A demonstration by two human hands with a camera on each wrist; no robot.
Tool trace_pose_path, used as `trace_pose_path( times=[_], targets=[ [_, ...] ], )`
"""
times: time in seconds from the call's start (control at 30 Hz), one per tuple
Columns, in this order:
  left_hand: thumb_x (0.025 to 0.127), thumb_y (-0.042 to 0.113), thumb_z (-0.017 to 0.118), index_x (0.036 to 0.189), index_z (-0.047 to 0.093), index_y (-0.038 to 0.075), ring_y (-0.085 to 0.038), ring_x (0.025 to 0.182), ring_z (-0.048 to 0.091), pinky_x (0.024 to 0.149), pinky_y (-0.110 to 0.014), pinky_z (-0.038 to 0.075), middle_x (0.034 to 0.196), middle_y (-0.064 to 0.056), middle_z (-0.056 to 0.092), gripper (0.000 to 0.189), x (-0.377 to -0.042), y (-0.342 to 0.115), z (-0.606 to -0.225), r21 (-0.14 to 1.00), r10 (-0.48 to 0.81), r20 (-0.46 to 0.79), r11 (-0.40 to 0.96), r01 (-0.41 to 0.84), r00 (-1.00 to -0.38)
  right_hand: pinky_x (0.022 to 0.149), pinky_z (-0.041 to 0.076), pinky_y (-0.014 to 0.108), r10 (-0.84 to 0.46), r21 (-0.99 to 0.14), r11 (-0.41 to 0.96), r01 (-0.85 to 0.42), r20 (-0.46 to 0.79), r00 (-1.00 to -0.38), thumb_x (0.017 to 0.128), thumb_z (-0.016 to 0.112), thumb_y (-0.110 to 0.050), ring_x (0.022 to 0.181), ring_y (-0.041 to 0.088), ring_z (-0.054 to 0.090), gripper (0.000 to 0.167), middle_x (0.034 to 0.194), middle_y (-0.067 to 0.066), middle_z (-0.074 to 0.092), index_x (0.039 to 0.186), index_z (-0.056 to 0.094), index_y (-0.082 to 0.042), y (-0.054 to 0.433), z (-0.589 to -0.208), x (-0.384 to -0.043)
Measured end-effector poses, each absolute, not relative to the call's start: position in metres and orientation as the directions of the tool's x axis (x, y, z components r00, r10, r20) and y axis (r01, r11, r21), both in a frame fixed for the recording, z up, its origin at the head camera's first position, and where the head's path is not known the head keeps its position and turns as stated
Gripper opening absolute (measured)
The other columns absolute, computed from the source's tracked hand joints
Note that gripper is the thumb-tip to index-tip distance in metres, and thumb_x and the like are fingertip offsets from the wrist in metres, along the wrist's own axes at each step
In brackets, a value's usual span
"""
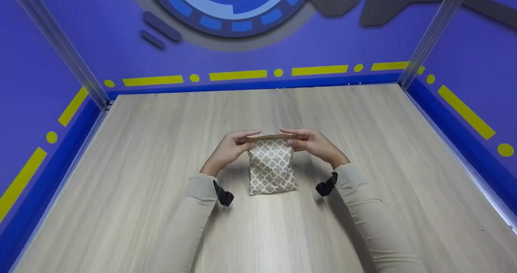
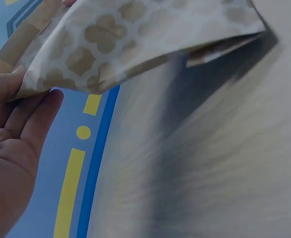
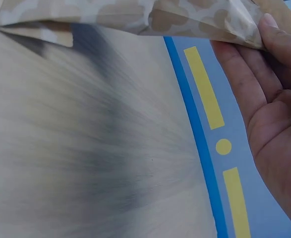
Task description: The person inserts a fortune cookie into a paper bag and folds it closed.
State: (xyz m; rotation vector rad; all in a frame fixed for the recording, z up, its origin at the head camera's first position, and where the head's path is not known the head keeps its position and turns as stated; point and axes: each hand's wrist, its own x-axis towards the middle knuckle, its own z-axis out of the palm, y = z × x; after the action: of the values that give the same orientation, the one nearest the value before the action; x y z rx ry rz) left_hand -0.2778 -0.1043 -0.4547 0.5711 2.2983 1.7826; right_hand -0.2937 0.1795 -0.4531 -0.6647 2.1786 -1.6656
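A small paper bag [image 1: 271, 168] with a tan and white quatrefoil pattern is held between both hands over the wooden table. Its top edge, plain brown inside, faces away from the person. The left hand [image 1: 230, 148] pinches the bag's upper left corner, thumb on the patterned face and fingers behind. At the upper right corner the right hand [image 1: 313, 144] pinches in the same way. Both index fingers stretch along above the brown edge. In the left wrist view the bag [image 2: 135, 37] slants, its lower end close over the table with a folded flap showing beneath.
The light wooden table [image 1: 141, 184] spreads out on all sides of the hands. Blue panels with yellow marks [image 1: 238, 75] wall it at the back, left and right, joined by metal corner posts [image 1: 436, 34]. Black wrist cameras [image 1: 224, 195] hang under both sleeves.
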Motion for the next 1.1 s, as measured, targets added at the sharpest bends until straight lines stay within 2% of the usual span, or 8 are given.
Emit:
trace_pose_path(
  times=[0.07, 0.27, 0.37, 0.5, 0.67, 0.8, 0.97, 1.1],
  targets=[
    [0.092, 0.006, 0.062, 0.13, 0.061, 0.013, -0.016, 0.098, 0.066, 0.088, -0.031, 0.052, 0.123, -0.015, 0.065, 0.039, -0.2782, -0.1051, -0.455, 0.955, 0.412, 0.105, 0.213, 0.207, -0.905, 0.083, 0.055, 0.03, -0.544, -0.962, 0.216, -0.166, 0.023, -0.839, 0.093, 0.063, -0.019, 0.098, 0.012, 0.067, 0.044, 0.122, 0.012, 0.066, 0.136, 0.055, -0.012, 0.1797, -0.4527, -0.2941],
    [0.091, 0.003, 0.062, 0.124, 0.064, 0.008, -0.02, 0.111, 0.063, 0.091, -0.027, 0.051, 0.128, -0.012, 0.062, 0.034, -0.2778, -0.105, -0.4557, 0.948, 0.436, 0.148, 0.192, 0.253, -0.888, 0.083, 0.056, 0.034, -0.56, -0.964, 0.213, -0.158, 0.012, -0.829, 0.094, 0.061, -0.014, 0.099, 0.012, 0.067, 0.042, 0.132, 0.016, 0.058, 0.135, 0.054, -0.005, 0.1811, -0.4529, -0.2949],
    [0.091, -0.001, 0.06, 0.12, 0.067, 0.007, -0.022, 0.113, 0.063, 0.091, -0.028, 0.051, 0.125, -0.013, 0.064, 0.031, -0.2778, -0.1048, -0.4563, 0.943, 0.433, 0.163, 0.195, 0.269, -0.886, 0.083, 0.056, 0.033, -0.56, -0.962, 0.22, -0.16, 0.01, -0.829, 0.094, 0.06, -0.012, 0.101, 0.012, 0.067, 0.041, 0.134, 0.017, 0.057, 0.133, 0.055, -0.002, 0.1813, -0.4529, -0.2945],
    [0.09, -0.005, 0.057, 0.115, 0.069, 0.006, -0.024, 0.112, 0.063, 0.092, -0.03, 0.051, 0.12, -0.014, 0.066, 0.03, -0.2786, -0.1045, -0.4572, 0.936, 0.442, 0.177, 0.201, 0.289, -0.879, 0.082, 0.056, 0.031, -0.554, -0.954, 0.242, -0.178, 0.015, -0.832, 0.094, 0.06, -0.01, 0.104, 0.01, 0.066, 0.036, 0.132, 0.016, 0.058, 0.129, 0.059, -0.003, 0.1816, -0.4526, -0.2934],
    [0.09, -0.008, 0.055, 0.113, 0.07, 0.006, -0.025, 0.113, 0.062, 0.093, -0.031, 0.051, 0.118, -0.014, 0.067, 0.031, -0.2765, -0.1042, -0.4548, 0.933, 0.451, 0.158, 0.223, 0.282, -0.879, 0.084, 0.056, 0.037, -0.55, -0.943, 0.264, -0.201, 0.023, -0.835, 0.093, 0.059, -0.006, 0.104, 0.011, 0.065, 0.031, 0.127, 0.017, 0.062, 0.123, 0.065, -0.006, 0.1819, -0.4521, -0.2919],
    [0.09, -0.011, 0.052, 0.111, 0.071, 0.005, -0.024, 0.112, 0.063, 0.091, -0.03, 0.051, 0.116, -0.013, 0.068, 0.033, -0.2763, -0.1049, -0.4548, 0.933, 0.451, 0.134, 0.244, 0.266, -0.883, 0.081, 0.056, 0.03, -0.551, -0.938, 0.275, -0.211, 0.026, -0.834, 0.092, 0.057, 0.0, 0.103, 0.011, 0.065, 0.03, 0.125, 0.016, 0.064, 0.119, 0.067, -0.005, 0.1822, -0.4517, -0.2915],
    [0.087, -0.014, 0.05, 0.107, 0.072, 0.003, -0.016, 0.106, 0.065, 0.08, -0.02, 0.049, 0.112, -0.013, 0.07, 0.035, -0.2782, -0.105, -0.4577, 0.933, 0.451, 0.137, 0.241, 0.268, -0.882, 0.08, 0.056, 0.027, -0.56, -0.933, 0.278, -0.227, 0.035, -0.828, 0.092, 0.053, 0.003, 0.103, 0.008, 0.065, 0.029, 0.126, 0.017, 0.063, 0.117, 0.068, -0.001, 0.1815, -0.4521, -0.2908],
    [0.086, -0.014, 0.05, 0.106, 0.073, 0.002, -0.01, 0.095, 0.064, 0.071, -0.018, 0.044, 0.112, -0.015, 0.07, 0.034, -0.2784, -0.1048, -0.4576, 0.928, 0.45, 0.141, 0.25, 0.276, -0.882, 0.08, 0.056, 0.03, -0.563, -0.923, 0.291, -0.253, 0.049, -0.825, 0.093, 0.052, 0.003, 0.104, 0.008, 0.064, 0.029, 0.126, 0.017, 0.063, 0.116, 0.068, -0.002, 0.1806, -0.4531, -0.2906]
  ],
)
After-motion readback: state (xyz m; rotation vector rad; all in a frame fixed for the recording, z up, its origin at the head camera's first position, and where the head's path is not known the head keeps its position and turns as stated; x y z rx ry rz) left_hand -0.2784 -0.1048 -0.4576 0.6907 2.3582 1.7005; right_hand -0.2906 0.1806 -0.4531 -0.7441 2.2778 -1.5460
